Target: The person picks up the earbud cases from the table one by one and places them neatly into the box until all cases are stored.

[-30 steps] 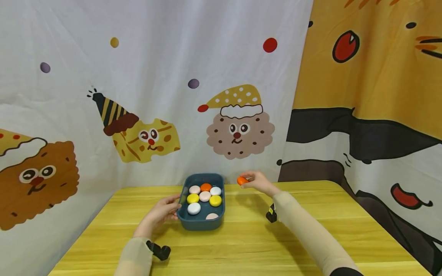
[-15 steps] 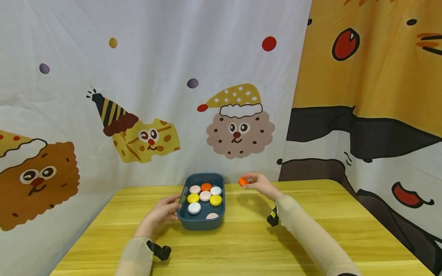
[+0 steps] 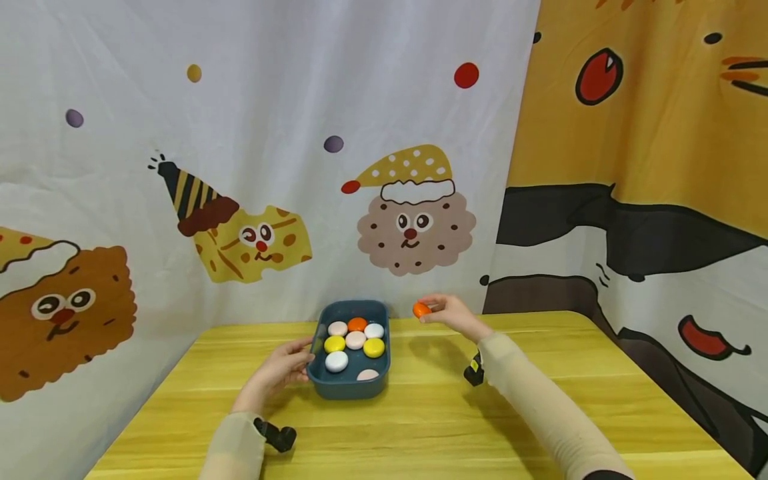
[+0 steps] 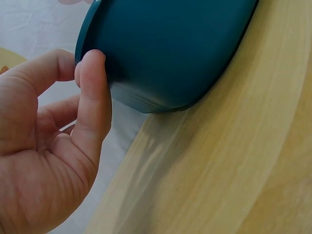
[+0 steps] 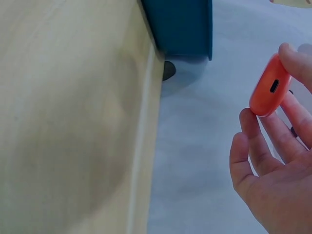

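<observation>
My right hand [image 3: 453, 315] pinches an orange pebble-shaped case [image 3: 421, 310] by its edge, above the table and right of the bin. In the right wrist view, a small dark port-like slot shows on the side of the orange case [image 5: 271, 87], held between thumb and fingertips. A dark blue plastic bin [image 3: 351, 391] sits upright on the table. My left hand [image 3: 281, 368] pinches its left rim; the left wrist view shows thumb and finger on the wall of the bin [image 4: 165, 44]. Inside lie several similar round pieces: orange [image 3: 357, 325], yellow [image 3: 374, 347], white [image 3: 337, 361] and pale pink [image 3: 356, 340].
The wood-grain table [image 3: 420, 433] runs back to a printed cloth curtain [image 3: 264, 100] just behind the bin. Another curtain [image 3: 660, 167] hangs along the right side. Each wrist carries a small black camera [image 3: 281, 438].
Hardly anything differs. My right hand, with the orange case, shifts very slightly and rises a little; my left hand stays at the bin's rim.
</observation>
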Demonstrator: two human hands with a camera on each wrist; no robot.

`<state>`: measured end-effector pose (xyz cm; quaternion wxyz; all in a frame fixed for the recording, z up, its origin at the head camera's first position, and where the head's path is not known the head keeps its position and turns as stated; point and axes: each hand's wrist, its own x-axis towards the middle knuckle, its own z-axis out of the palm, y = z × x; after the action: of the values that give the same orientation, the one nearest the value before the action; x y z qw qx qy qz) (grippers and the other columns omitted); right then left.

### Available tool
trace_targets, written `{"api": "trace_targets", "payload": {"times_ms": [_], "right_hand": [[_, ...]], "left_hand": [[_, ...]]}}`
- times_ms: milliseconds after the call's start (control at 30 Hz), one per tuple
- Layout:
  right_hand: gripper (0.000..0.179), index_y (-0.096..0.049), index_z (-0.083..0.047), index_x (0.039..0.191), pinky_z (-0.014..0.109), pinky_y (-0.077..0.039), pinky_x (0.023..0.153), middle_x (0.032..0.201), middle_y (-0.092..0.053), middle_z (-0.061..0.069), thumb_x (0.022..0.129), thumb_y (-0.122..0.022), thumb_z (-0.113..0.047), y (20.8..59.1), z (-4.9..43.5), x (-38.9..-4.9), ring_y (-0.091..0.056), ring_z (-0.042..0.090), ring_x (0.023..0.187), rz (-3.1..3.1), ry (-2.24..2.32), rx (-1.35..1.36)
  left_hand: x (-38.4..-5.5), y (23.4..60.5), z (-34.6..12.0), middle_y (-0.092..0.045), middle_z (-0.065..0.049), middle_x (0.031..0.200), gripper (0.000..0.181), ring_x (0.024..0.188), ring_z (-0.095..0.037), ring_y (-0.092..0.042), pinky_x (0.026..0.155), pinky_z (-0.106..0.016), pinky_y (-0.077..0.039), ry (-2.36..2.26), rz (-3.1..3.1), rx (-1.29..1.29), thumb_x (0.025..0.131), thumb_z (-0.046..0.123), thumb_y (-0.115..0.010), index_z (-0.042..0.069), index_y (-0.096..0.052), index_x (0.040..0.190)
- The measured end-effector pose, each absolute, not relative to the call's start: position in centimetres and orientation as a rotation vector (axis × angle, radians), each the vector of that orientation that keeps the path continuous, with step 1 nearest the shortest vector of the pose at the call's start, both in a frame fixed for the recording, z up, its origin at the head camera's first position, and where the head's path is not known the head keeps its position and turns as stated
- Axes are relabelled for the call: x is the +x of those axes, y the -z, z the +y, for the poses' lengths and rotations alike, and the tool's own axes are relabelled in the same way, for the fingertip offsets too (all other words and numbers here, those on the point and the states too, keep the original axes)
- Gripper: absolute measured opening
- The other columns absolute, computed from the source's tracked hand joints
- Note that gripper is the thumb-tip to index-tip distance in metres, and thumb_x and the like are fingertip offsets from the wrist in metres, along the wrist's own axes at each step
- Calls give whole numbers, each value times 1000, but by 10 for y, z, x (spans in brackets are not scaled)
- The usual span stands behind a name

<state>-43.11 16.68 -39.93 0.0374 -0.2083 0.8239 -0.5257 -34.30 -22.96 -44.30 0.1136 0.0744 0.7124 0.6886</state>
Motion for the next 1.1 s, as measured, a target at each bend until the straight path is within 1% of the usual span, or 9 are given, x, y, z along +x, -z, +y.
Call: {"api": "trace_targets", "payload": {"times_ms": [100,167,500,600,733,833,967,1067,1100], "right_hand": [[52,-60,-3,130,41,-52,88,125,-61,14,83,-77,-16,392,165,-432,-63,24,101,2546,1582,-668],[52,-61,-3,129,40,-53,87,126,-60,14,82,-77,-17,388,164,-432,-63,24,100,2544,1574,-687],[50,-62,-8,129,39,-52,88,127,-60,12,82,-78,-16,375,153,-426,-62,23,102,2576,1481,-748],[49,-63,-8,128,38,-53,86,126,-61,12,82,-77,-16,373,150,-427,-62,24,102,2576,1465,-776],[50,-62,-6,128,41,-53,86,121,-63,12,82,-77,-17,369,146,-426,-62,26,103,2556,1453,-811],[52,-62,-5,129,42,-53,86,119,-65,10,81,-79,-18,367,142,-426,-62,25,102,2560,1424,-820],[50,-65,-10,127,39,-53,84,119,-65,6,80,-80,-20,364,137,-424,-61,24,103,2579,1387,-822],[48,-66,-15,125,39,-53,85,119,-64,4,79,-80,-20,361,133,-422,-60,24,106,2576,1377,-821],[49,-66,-14,126,39,-53,86,120,-64,5,79,-80,-20,361,133,-421,-60,25,107,2570,1376,-823]], "left_hand": [[-343,443,-230,-51,-12,97,61,59,-9,-56,56,-21,-53,-2018,2101,199,95,3,-53,-9,-26,148],[-343,444,-230,-51,-12,96,60,59,-9,-56,55,-21,-54,-2017,2108,189,95,3,-52,-8,-27,148],[-343,447,-233,-52,-15,101,62,61,-9,-58,57,-21,-54,-2030,2073,245,95,4,-53,-10,-24,148],[-343,447,-233,-53,-14,99,64,62,-9,-58,58,-21,-54,-2038,2061,286,94,5,-54,-12,-23,147],[-342,447,-234,-53,-15,98,65,62,-9,-59,59,-23,-55,-2043,2046,341,94,6,-55,-15,-22,146],[-342,446,-234,-51,-16,99,64,62,-9,-58,59,-22,-55,-2031,2055,312,94,6,-55,-13,-23,147],[-343,444,-233,-49,-17,102,63,62,-9,-57,60,-22,-55,-2007,2082,252,95,6,-54,-9,-24,148],[-343,444,-233,-50,-17,102,62,62,-9,-56,60,-23,-55,-1997,2091,244,96,5,-53,-10,-24,148],[-343,444,-232,-50,-17,102,61,62,-9,-56,60,-23,-55,-1996,2090,236,96,4,-53,-9,-25,148]]}}
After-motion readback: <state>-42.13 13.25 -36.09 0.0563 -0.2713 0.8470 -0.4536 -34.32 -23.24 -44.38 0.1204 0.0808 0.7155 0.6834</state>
